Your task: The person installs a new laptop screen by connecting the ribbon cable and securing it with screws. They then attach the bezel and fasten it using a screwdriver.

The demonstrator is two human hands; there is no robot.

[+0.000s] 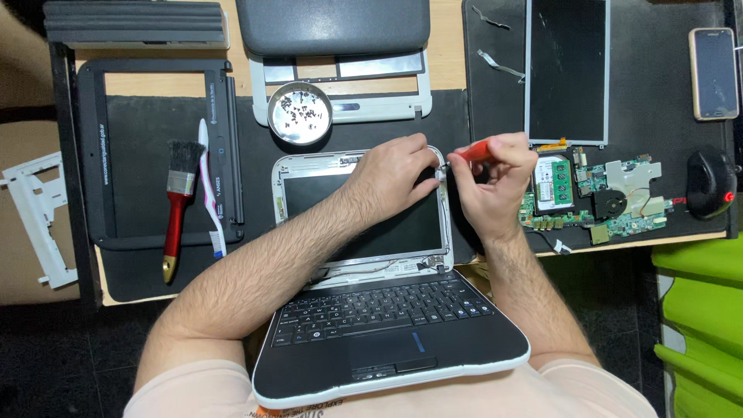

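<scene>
Netbook (387, 310) with its screen bezel stripped off lies open across a person's lap and the near edge of a workbench, its bare display panel (371, 224) tilted back onto a black mat (139, 263). The left hand (391, 179) rests on the upper right corner of the panel, fingers curled over the white lid frame. The right hand (491, 182) is clamped around a red-handled screwdriver (474, 152), its tip hidden at that same corner (the two hands nearly touch there). Beyond the netbook sits a round metal dish (299, 114) of small screws, just beside a detached white bezel (340, 93). To the left lie a red-handled paintbrush (179, 203) and a toothbrush (210, 193), side by side on a black screen frame (155, 151). To the right are a loose LCD panel (565, 70), a green circuit board (596, 197) with a fan, a smartphone (713, 73) and a black mouse (709, 182).
</scene>
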